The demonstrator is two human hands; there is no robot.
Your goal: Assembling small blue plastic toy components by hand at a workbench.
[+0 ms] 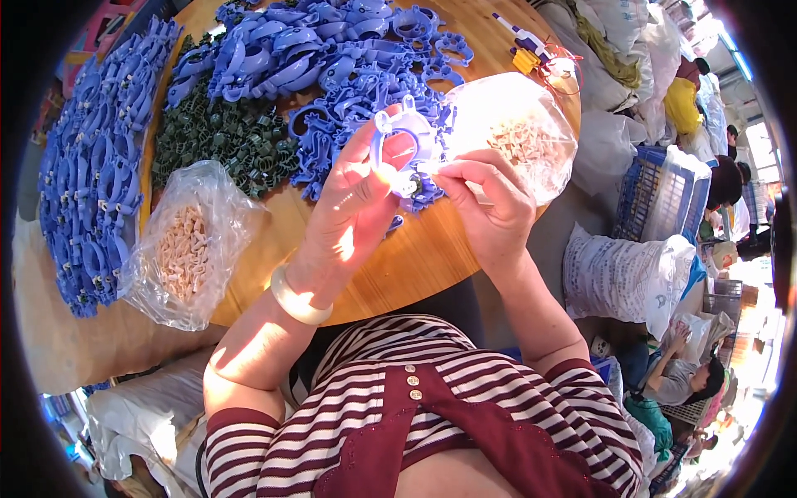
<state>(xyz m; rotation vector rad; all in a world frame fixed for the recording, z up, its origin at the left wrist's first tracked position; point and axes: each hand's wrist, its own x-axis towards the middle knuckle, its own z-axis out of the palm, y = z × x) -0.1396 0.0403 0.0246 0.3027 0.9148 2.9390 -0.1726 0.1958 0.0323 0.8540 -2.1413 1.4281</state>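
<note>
My left hand (353,187) is raised over the table's near edge, its fingers closed round a periwinkle-blue plastic part (422,135) with a ring-like opening. A small dark green bit (414,187) shows at the part's lower end. From the right, my right hand (496,199) meets it, thumb and forefinger pinching a small white piece (428,167) against the part's lower edge. Strong sunlight washes out detail at the fingertips. Just beyond my hands lies a heap of similar blue plastic parts (274,54), with a pile of dark green plastic pieces (217,137) left of it.
Clear plastic bags of small beige pieces stand left (184,249) and right (523,141) on the round wooden table (390,278). Rows of blue parts (100,166) lie far left. A purple-and-white tool (521,35) rests at the back right. White sacks (627,274) and a blue crate (656,191) flank the table.
</note>
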